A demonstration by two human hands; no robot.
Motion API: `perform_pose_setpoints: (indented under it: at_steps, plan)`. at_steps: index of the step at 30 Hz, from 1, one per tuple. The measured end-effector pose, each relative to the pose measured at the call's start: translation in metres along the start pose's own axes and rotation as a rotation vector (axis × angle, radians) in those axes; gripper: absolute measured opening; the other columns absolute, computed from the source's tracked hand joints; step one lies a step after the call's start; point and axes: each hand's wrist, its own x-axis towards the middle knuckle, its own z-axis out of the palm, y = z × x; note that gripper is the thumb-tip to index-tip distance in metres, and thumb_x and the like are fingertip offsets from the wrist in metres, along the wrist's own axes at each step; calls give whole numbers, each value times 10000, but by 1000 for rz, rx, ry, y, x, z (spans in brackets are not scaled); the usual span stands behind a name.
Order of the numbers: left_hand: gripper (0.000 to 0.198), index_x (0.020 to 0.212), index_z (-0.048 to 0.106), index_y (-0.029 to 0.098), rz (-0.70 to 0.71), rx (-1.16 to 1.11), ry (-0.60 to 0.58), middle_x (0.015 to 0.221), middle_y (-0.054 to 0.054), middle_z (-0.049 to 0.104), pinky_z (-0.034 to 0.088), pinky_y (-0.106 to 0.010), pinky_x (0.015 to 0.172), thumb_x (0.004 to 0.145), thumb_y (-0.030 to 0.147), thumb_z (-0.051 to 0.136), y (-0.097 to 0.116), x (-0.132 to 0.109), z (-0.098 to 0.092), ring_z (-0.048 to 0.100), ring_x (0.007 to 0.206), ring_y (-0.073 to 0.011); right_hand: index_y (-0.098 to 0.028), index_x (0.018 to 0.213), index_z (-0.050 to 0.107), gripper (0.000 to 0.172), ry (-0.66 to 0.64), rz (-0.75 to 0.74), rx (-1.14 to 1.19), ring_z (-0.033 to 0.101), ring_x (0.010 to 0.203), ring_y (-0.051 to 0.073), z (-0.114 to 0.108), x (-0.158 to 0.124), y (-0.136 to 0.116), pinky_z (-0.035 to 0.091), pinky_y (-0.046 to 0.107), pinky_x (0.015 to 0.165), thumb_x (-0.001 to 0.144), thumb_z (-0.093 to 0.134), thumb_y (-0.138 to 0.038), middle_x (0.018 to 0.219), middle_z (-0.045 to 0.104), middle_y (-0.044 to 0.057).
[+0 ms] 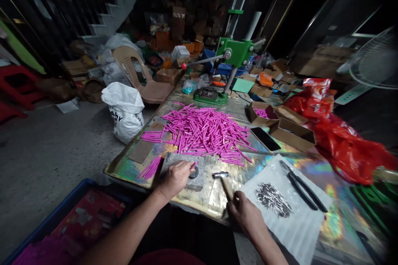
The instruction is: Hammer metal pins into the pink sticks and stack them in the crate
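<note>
My left hand [176, 179] is closed in a pinch over a grey stone block [196, 182]. A bit of pink shows at its fingertips, most likely one of the pink sticks, standing over a small dark round piece [194, 172] on the block. My right hand [244, 211] grips the wooden handle of a hammer [221, 175], whose metal head is just right of the block. Behind the block spreads a big heap of pink sticks [205, 130]. A smaller bundle of pink sticks [151, 167] lies left of it. Small metal pins [273, 200] are piled on a white sheet [298, 236].
Black-handled pliers [299, 186] lie on the sheet. Farther back are a phone [265, 139], cardboard boxes [292, 133] and a green hand press [234, 51]. Red plastic bags [351, 145] are at the right. A white sack [123, 109] and a chair [146, 78] stand left of the table.
</note>
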Motion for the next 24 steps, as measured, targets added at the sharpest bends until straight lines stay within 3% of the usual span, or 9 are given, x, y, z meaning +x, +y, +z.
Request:
perform_pose_setpoints:
  at_steps: [4, 7, 10, 14, 16, 18, 22, 24]
  plan:
    - [224, 656, 540, 177, 35, 60, -5, 577, -8, 545, 409, -213, 536, 801, 118, 381, -3, -2, 2, 531, 560, -124, -202, 637, 490, 109, -164, 101, 351, 480, 469, 134, -16, 1, -15, 327, 231, 444, 658, 534, -300, 498, 495, -43]
    - [236, 643, 529, 174, 36, 79, -5, 568, -9, 538, 405, -213, 533, 810, 119, 371, -5, -3, 4, 524, 556, -120, -221, 742, 429, 212, -315, 121, 691, 411, 346, 90, -33, -7, -38, 275, 194, 336, 709, 510, -415, 491, 468, -77]
    - [237, 646, 528, 174, 38, 76, -2, 569, -10, 539, 406, -216, 540, 807, 104, 370, -6, -4, 5, 520, 559, -120, -229, 891, 458, 314, -369, 102, 816, 343, 290, 59, -48, -16, -60, 244, 170, 296, 705, 535, -470, 470, 439, -97]
    - [239, 617, 522, 173, 37, 48, 23, 566, -10, 535, 402, -218, 533, 797, 91, 387, -4, -4, 5, 520, 555, -126, -234, 1135, 496, 508, -197, -80, 729, 532, 493, 116, -62, -21, -78, 428, 216, 425, 675, 604, -417, 739, 621, 7]
    - [239, 604, 517, 175, 40, 45, 39, 554, -4, 527, 395, -218, 521, 793, 90, 398, -4, -5, 5, 512, 537, -125, -237, 1116, 555, 474, -149, -204, 608, 610, 714, 188, -69, -20, -86, 492, 262, 582, 668, 618, -378, 925, 651, 48]
    - [234, 611, 521, 176, 46, 56, 41, 552, -1, 527, 391, -220, 515, 788, 85, 399, -4, -5, 5, 509, 535, -127, -243, 1080, 596, 411, -135, -333, 481, 604, 873, 232, -79, -19, -96, 490, 293, 707, 678, 613, -329, 1001, 650, 53]
    - [236, 627, 531, 174, 37, 60, 21, 563, -4, 537, 390, -221, 531, 786, 75, 388, -5, -6, 6, 519, 559, -128, -269, 1114, 569, 426, -81, -582, 294, 628, 850, 234, -109, -21, -119, 513, 269, 664, 689, 601, -249, 998, 657, 50]
    - [249, 612, 525, 174, 32, 65, 16, 558, -2, 533, 387, -215, 532, 789, 72, 382, -5, -6, 7, 515, 553, -122, -296, 1166, 517, 475, 41, -663, 258, 620, 879, 225, -119, -23, -126, 503, 264, 705, 702, 592, -227, 1060, 628, 39]
